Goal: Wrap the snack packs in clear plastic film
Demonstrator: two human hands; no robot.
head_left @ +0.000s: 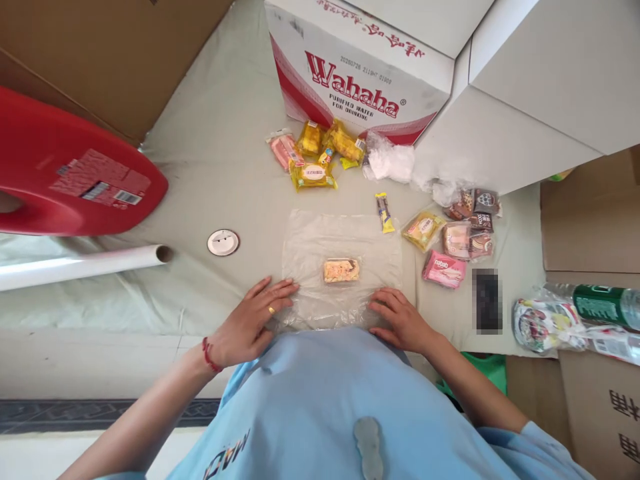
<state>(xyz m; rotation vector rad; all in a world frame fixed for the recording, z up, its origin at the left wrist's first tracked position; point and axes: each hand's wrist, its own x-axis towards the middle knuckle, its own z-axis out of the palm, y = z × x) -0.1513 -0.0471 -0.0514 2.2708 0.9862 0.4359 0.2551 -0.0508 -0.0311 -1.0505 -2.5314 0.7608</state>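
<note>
A clear plastic bag (pixel 310 233) lies flat on the cloth-covered table in front of me. On its middle rests a small wrapped snack (pixel 341 271), pale orange in see-through film. My left hand (pixel 253 320), with a ring and a red bracelet, lies at the bag's left edge, fingers stretched out. At the lower right edge of the bag is my right hand (pixel 400 320), its fingers spread and holding nothing. A small yellow and dark packet (pixel 385 213) touches or nearly touches the bag's upper right corner.
Yellow packets (pixel 314 175) and a pink packet (pixel 285 149) lie before a Wahaba-style water carton (pixel 360 87). More snacks, including a pink nabati pack (pixel 444 269), sit at right. Left are a round badge (pixel 223 243), a white tube (pixel 90 265) and a red jug (pixel 100 167). Bottles (pixel 605 303) lie far right.
</note>
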